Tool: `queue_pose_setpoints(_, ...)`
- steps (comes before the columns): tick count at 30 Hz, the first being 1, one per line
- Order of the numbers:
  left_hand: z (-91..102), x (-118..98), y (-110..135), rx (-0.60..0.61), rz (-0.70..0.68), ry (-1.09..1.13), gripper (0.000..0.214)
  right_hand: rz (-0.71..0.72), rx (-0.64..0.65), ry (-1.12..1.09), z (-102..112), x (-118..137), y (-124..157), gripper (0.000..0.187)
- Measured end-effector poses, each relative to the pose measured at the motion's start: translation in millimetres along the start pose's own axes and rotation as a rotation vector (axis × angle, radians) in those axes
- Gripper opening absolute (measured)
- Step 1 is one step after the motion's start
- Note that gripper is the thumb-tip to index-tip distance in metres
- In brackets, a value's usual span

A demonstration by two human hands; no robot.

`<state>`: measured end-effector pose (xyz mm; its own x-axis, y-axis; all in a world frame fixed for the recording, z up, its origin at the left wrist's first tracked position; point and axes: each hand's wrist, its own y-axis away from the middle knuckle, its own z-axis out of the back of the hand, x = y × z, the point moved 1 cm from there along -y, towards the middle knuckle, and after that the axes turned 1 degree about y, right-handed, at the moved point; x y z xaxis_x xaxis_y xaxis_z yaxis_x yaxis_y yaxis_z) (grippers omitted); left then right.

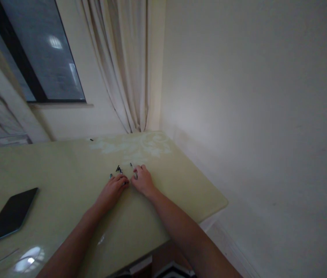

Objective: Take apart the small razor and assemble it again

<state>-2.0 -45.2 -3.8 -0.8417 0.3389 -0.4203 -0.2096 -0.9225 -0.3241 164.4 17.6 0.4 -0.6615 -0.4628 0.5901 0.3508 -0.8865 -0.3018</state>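
My left hand [114, 191] is curled low over the table, its fingers bent around a small bunch of pens [119, 169]. Dark ends with what look like clips stick out above the fingers, and a teal end [110, 175] shows at their left. The rest of the bunch is hidden under the hand. Just to the right, my right hand [143, 181] is closed on a slim pale pen [131, 165] whose dark end points away from me. Both hands are close together, fingertips almost meeting, near the tabletop.
The glossy yellow-green table [186, 193] has a rounded corner at right, beside a pale wall [253, 96]. A dark flat tablet-like slab [10, 216] lies at left. A small black piece [91, 139] is by the far edge, below the curtain [128, 69]. A thin cable [1, 262] lies front left.
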Motion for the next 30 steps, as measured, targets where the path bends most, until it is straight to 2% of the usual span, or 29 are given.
queue_pose_setpoints(3,4.0,1,0,-0.030,0.021,0.061,0.024,-0.026,-0.022,-0.055,2,2,-2,0.023)
queue_pose_setpoints(7,6.5,-3,1,-0.149,0.023,0.138,0.026,0.011,-0.139,-0.170,6,0,-4,0.012)
queue_pose_setpoints(9,6.7,-10,1,-0.225,-0.022,0.141,0.028,0.034,-0.192,-0.243,8,-4,-4,0.014)
queue_pose_setpoints(12,6.3,-24,4,-0.292,-0.182,0.101,0.030,0.002,-0.217,-0.413,12,-10,-4,0.028)
queue_pose_setpoints(16,3.7,-44,8,-0.200,-0.406,0.001,0.027,-0.041,-0.044,-0.871,16,-13,-3,0.047)
queue_pose_setpoints(18,1.8,-51,9,-0.145,-0.453,-0.047,0.025,-0.043,0.047,-1.081,19,-10,0,0.052)
queue_pose_setpoints(20,0.7,-55,9,-0.135,-0.452,-0.047,0.023,-0.036,0.091,-1.197,23,-7,2,0.053)
queue_pose_setpoints(21,0.8,-57,9,-0.156,-0.428,-0.025,0.023,-0.030,0.100,-1.218,25,-5,3,0.052)
queue_pose_setpoints(23,3.6,-57,8,-0.272,-0.324,0.051,0.024,-0.017,0.130,-1.209,30,-2,5,0.049)
queue_pose_setpoints(26,13.5,-50,6,-0.494,-0.103,0.205,0.031,0.011,0.298,-1.171,38,0,6,0.048)
queue_pose_setpoints(28,20.9,-42,4,-0.479,-0.014,0.323,0.043,0.048,0.469,-1.165,43,1,8,0.045)
queue_pose_setpoints(30,26.9,-34,3,-0.343,0.020,0.433,0.047,0.081,0.595,-1.167,47,1,11,0.042)
